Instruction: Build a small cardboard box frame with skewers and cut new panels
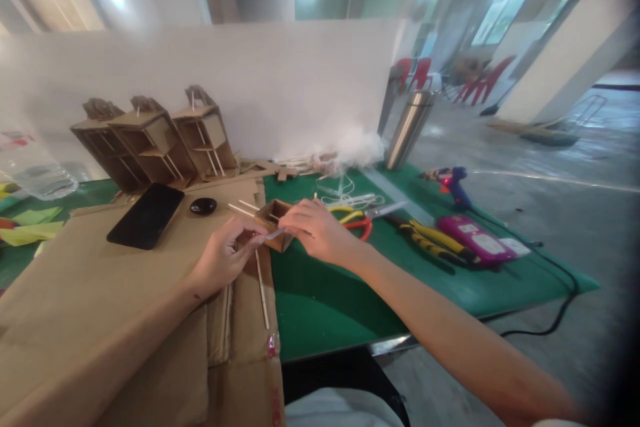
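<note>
My left hand (224,260) and my right hand (317,232) meet over a small open cardboard box (273,215) at the edge of a brown cardboard sheet (90,293). The right hand's fingers are curled on the box's near side. Between the left hand's pinched fingers is a thin pale stick (274,234) that reaches to the box. More thin white sticks (262,288) lie on the cardboard below and beside the hands.
Three cardboard shelf models (150,140) stand at the back left. A black phone (146,215) and black disc (203,205) lie on the cardboard. On the green mat (330,300) are scissors (367,217), pliers (430,240), a glue gun (453,183), a pink device (475,238) and a steel flask (409,128).
</note>
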Demonstrator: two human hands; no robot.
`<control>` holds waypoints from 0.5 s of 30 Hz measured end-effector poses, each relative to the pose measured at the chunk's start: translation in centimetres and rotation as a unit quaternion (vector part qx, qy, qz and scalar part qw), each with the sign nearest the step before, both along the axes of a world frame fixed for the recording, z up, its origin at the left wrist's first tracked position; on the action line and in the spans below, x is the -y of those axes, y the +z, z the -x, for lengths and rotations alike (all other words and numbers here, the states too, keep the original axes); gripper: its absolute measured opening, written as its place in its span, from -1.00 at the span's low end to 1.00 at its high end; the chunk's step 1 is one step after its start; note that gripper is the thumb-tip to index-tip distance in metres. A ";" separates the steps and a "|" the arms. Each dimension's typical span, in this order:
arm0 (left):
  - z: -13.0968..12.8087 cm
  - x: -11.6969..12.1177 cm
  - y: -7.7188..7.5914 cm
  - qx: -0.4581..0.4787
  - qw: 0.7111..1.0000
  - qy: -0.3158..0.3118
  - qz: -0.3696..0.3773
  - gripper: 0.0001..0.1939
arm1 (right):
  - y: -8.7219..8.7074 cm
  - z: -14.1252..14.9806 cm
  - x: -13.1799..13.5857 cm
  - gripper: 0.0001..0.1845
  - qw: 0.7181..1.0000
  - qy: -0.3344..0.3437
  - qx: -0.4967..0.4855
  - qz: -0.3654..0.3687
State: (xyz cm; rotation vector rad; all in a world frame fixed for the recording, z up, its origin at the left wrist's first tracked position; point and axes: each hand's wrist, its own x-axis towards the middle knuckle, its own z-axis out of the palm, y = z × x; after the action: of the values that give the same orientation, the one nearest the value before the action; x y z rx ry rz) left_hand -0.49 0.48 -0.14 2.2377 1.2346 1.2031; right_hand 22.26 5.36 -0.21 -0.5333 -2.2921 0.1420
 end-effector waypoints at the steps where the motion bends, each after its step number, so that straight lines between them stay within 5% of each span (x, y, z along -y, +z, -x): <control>1: -0.1 0.0 0.0 0.011 1.000 -0.005 0.015 -0.87 | 0.1 -0.1 0.1 -0.83 1.000 -0.003 0.008 -0.005; 8: 0.0 -0.2 0.4 0.036 0.990 -0.070 0.119 -0.82 | 0.0 -0.1 0.2 -0.76 0.994 -0.006 0.058 -0.087; 15: 0.2 -0.2 0.3 0.028 0.986 -0.078 0.146 -0.85 | 0.4 0.1 0.5 -0.72 0.989 0.012 0.068 -0.127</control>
State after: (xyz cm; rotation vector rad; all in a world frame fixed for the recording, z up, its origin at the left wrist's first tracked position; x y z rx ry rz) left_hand -0.69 0.67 0.13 2.0304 1.1099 0.9512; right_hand 22.19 4.88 0.15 -0.3926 -2.4028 -0.1793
